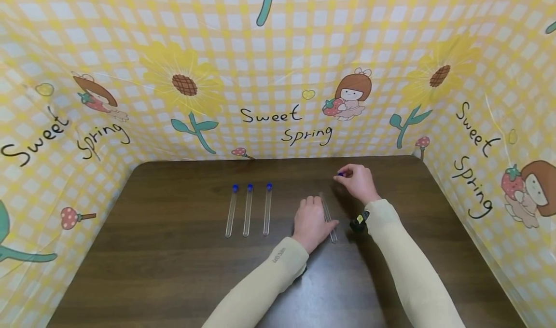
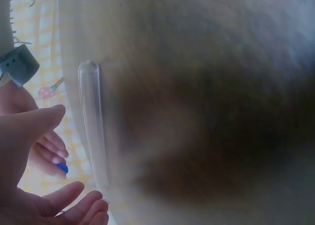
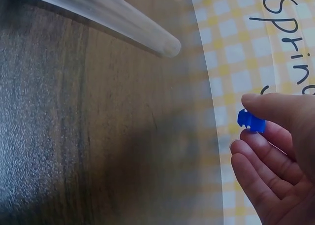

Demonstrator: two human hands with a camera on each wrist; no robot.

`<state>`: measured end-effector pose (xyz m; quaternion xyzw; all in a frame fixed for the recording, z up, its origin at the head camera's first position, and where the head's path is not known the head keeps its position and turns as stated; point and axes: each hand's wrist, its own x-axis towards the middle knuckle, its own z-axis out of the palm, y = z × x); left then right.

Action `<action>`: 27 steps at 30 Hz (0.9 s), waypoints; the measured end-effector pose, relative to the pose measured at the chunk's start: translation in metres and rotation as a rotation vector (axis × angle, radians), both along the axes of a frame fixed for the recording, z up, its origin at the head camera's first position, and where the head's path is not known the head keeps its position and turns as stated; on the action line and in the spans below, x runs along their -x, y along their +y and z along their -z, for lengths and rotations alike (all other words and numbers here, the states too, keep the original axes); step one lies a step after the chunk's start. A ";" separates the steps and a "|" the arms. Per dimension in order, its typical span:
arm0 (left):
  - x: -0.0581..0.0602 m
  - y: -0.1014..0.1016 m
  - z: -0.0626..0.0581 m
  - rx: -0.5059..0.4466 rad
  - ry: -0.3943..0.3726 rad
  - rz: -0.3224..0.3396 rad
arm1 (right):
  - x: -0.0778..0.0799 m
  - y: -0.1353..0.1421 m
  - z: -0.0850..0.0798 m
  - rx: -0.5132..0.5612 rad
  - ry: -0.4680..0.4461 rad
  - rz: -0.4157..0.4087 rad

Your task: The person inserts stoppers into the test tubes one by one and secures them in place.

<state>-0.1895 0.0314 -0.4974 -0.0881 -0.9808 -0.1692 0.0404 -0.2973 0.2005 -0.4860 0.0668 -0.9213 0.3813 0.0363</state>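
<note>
My right hand (image 1: 357, 181) pinches a small blue test tube cap (image 3: 252, 121) between thumb and fingers, above the far right part of the table. An uncapped clear test tube (image 2: 92, 116) lies on the table, its mouth end pointing away from me. My left hand (image 1: 310, 224) is over that tube with thumb and fingers spread, the thumb crossing it in the head view. In the left wrist view the thumb (image 2: 47, 120) stands apart from the glass. To the left lie three capped test tubes (image 1: 247, 212), side by side, blue caps toward the back.
The dark wooden table (image 1: 173, 280) ends at the back against a yellow checked cloth (image 1: 269, 53) printed with flowers and "Sweet Spring". The same cloth rises along the left and right sides. A black wrist camera (image 1: 359, 221) sits at the right sleeve.
</note>
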 end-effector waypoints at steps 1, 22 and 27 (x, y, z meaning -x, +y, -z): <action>0.000 0.002 0.000 0.005 -0.002 -0.005 | 0.000 0.000 0.001 -0.001 0.000 0.000; 0.003 0.006 0.003 -0.041 -0.117 -0.065 | -0.001 0.002 0.004 -0.004 0.002 -0.004; 0.001 0.003 0.004 -0.103 -0.121 -0.089 | -0.002 0.001 0.006 -0.001 -0.001 -0.001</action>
